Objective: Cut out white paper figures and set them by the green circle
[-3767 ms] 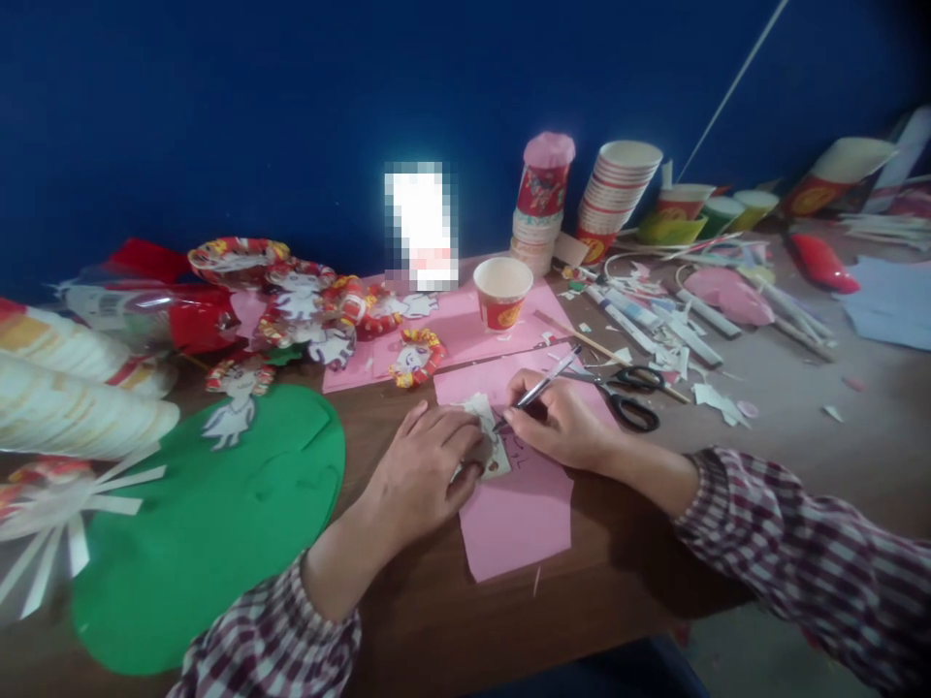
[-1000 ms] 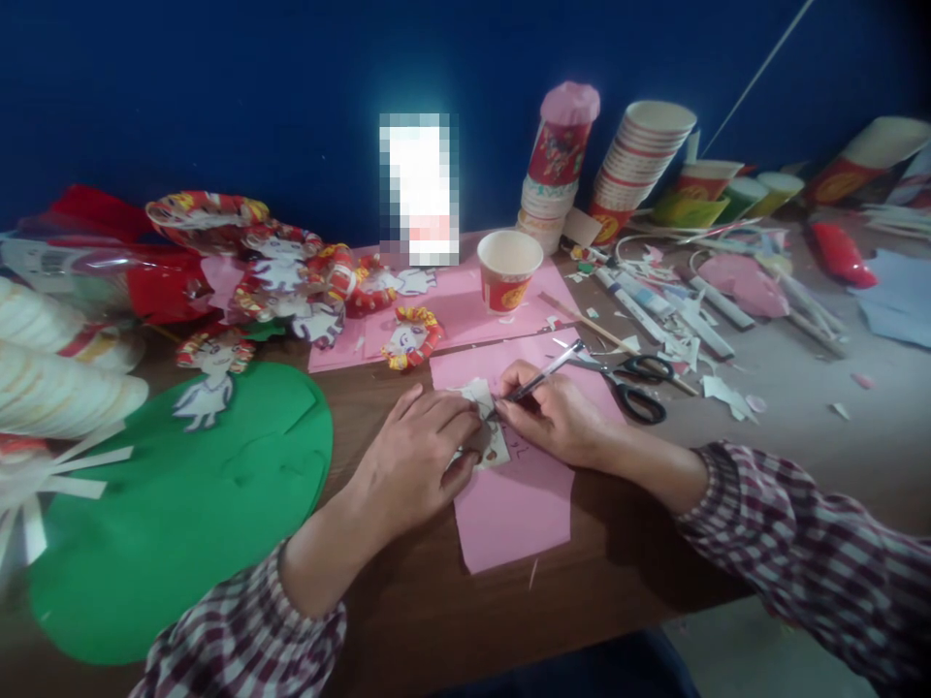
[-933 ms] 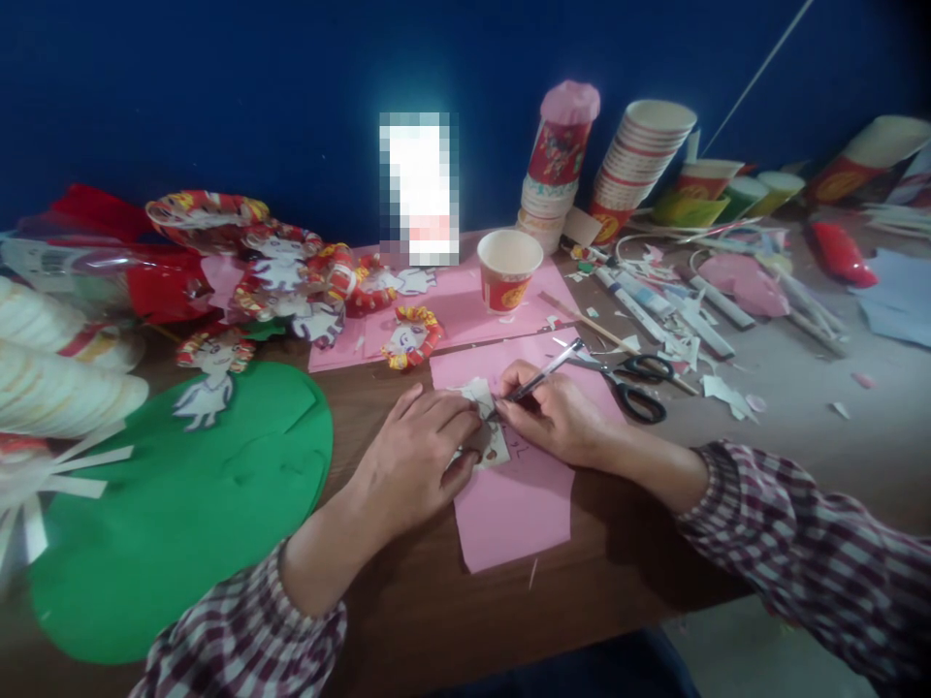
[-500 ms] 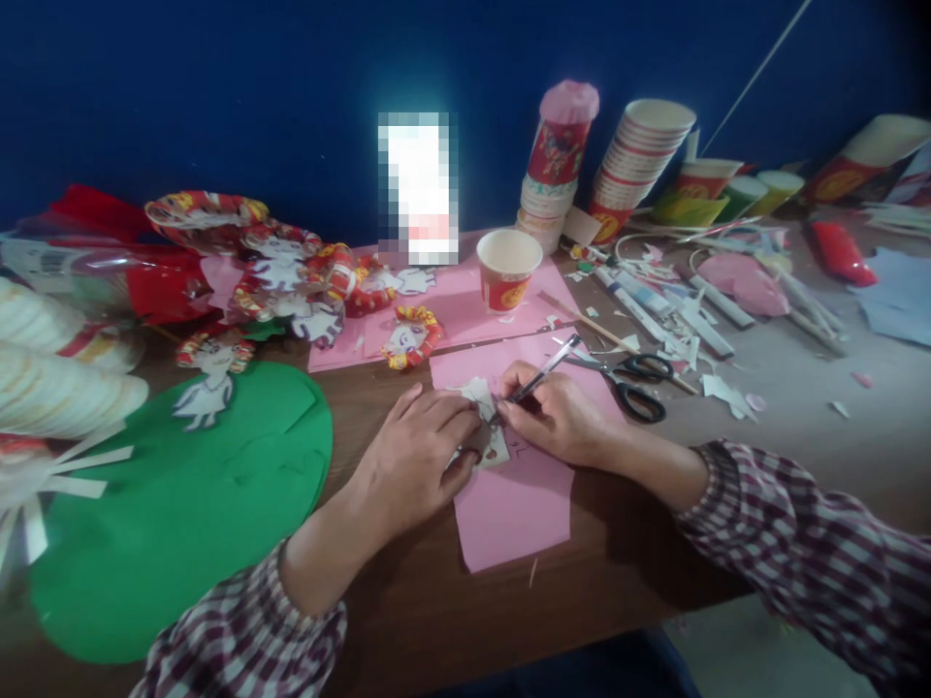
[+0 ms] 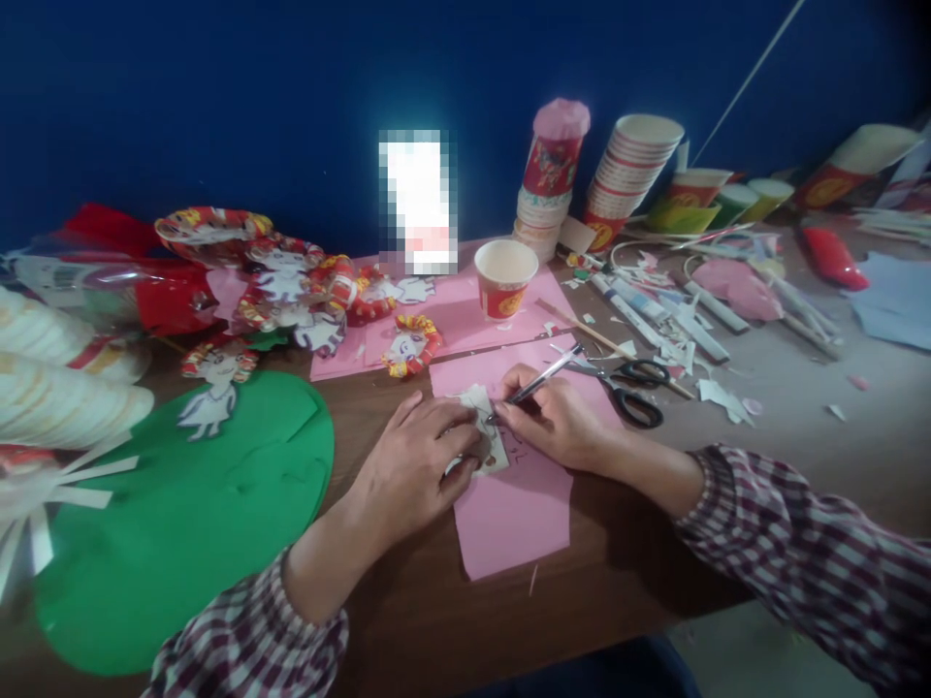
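Observation:
A pen (image 5: 544,373) is pinched in my right hand (image 5: 557,417), its tip down near a small white paper piece (image 5: 496,454) with dark markings. My left hand (image 5: 422,451) lies over the left part of that piece, fingers bent and close together; whether it grips anything beneath is hidden. Under both hands is a pink paper sheet (image 5: 516,528) with some dark pen marks beside the white piece. Black-handled scissors (image 5: 634,402) rest just beyond my right hand, partly over the sheet's edge.
A red-and-white paper cup (image 5: 505,281) stands behind the hands on more pink paper. Green round paper (image 5: 181,543) and cut-out figures (image 5: 208,407) are at left. Stacked cups (image 5: 632,165), glue tubes (image 5: 640,310), a wooden stick (image 5: 582,325) and scraps are at right.
The view has shifted slightly, so the objects sit a little lower. The pen in my right hand has tilted slightly; my left hand has stayed over the white piece.

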Tool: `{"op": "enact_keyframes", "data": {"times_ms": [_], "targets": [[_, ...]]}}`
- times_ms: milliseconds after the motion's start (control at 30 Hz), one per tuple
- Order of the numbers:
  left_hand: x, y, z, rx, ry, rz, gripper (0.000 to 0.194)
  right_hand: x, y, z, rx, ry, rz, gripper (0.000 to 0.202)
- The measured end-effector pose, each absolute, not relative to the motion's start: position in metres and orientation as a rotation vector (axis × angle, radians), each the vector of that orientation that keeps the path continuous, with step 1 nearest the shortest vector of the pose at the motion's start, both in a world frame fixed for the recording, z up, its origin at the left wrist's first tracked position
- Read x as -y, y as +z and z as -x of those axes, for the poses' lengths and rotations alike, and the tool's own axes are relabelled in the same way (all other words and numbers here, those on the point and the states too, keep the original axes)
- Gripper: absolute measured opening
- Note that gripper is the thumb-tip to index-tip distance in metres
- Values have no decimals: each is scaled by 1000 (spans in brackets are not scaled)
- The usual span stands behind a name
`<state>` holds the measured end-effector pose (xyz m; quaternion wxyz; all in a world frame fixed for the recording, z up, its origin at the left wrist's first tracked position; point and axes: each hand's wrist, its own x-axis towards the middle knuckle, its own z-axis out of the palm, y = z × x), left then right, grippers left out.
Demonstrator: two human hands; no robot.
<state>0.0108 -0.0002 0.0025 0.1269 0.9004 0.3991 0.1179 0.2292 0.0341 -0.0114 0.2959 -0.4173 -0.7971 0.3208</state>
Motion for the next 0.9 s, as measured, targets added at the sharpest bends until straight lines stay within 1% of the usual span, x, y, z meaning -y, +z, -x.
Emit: {"op": "enact_keyframes", "data": {"times_ms": [900], "targets": [[0, 4, -12, -1168, 319, -2637, 22, -34, -7, -229, 2167, 879, 1134, 6]]}}
